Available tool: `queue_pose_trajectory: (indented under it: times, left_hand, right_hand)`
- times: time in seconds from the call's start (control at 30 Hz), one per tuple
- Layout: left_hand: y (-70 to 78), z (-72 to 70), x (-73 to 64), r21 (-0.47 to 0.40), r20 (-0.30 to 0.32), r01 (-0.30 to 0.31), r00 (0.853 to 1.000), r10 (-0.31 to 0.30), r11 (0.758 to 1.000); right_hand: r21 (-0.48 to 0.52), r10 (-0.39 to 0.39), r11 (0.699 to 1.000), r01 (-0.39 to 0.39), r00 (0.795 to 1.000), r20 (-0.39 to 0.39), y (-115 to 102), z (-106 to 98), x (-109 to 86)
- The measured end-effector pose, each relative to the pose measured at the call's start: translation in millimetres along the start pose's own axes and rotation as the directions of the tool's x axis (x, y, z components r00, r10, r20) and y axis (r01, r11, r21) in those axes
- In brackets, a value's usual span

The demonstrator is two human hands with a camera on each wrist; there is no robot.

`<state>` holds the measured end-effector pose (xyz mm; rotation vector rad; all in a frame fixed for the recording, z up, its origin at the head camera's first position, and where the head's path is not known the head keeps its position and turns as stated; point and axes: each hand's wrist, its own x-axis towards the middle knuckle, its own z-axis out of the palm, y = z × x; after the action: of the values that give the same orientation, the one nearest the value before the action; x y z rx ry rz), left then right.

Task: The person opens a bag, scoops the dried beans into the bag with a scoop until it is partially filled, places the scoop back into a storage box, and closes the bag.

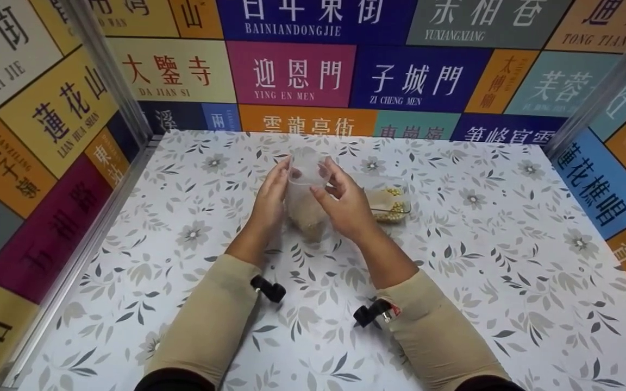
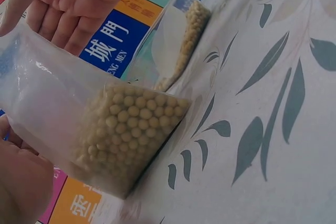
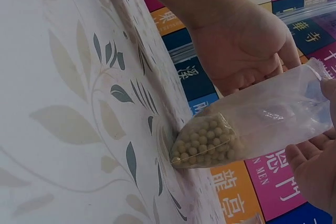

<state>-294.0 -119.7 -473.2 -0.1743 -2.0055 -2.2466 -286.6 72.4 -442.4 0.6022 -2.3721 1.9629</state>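
Observation:
A clear plastic bag (image 1: pixel 307 193) stands upright on the table with its mouth spread wide. Pale yellow round beans (image 2: pixel 139 119) fill its lower part, and the bottom of the bag meets the tablecloth. My left hand (image 1: pixel 267 201) holds the bag's left side, fingertips up at the rim. On the other side my right hand (image 1: pixel 348 203) grips the rim, its thumb in front and fingers partly hidden behind. The right wrist view shows the bag (image 3: pixel 268 114) between both hands, its beans (image 3: pixel 205 142) gathered in the bottom.
Just right of my right hand sits a clear rectangular box (image 1: pixel 408 198) with more yellow beans (image 1: pixel 395 209) and a pale, thin piece inside. A white leaf-patterned cloth (image 1: pixel 508 233) covers the table. Panels with lettering (image 1: pixel 296 73) wall in the back and sides.

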Motion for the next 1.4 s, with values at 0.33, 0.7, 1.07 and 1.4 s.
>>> queue_pose_trajectory:
  times: [0.33, 0.7, 1.07, 1.4]
  left_hand:
    - [0.2, 0.6, 4.7, -0.029, -0.159, -0.061, 0.986, 0.056, 0.998]
    - [-6.5, -9.1, 8.4, -0.206, -0.228, -0.180, 0.965, 0.132, 0.962]
    - [-7.3, -14.4, 10.5, -0.268, -0.254, -0.091, 0.967, 0.021, 0.959]
    - [-7.5, -12.3, 10.2, -0.278, -0.293, -0.113, 0.956, 0.028, 0.954]
  right_hand:
    - [0.185, -0.045, 0.982, 0.043, 0.999, 0.002, 3, -3, 1.1]
    - [0.193, -0.015, 0.980, 0.041, 0.991, -0.133, 9, -6, 5.1]
    - [0.234, 0.019, 0.972, 0.037, 0.972, -0.234, 12, -14, 7.8]
    - [0.209, -0.021, 0.975, 0.078, 0.964, -0.263, 13, -17, 8.6]
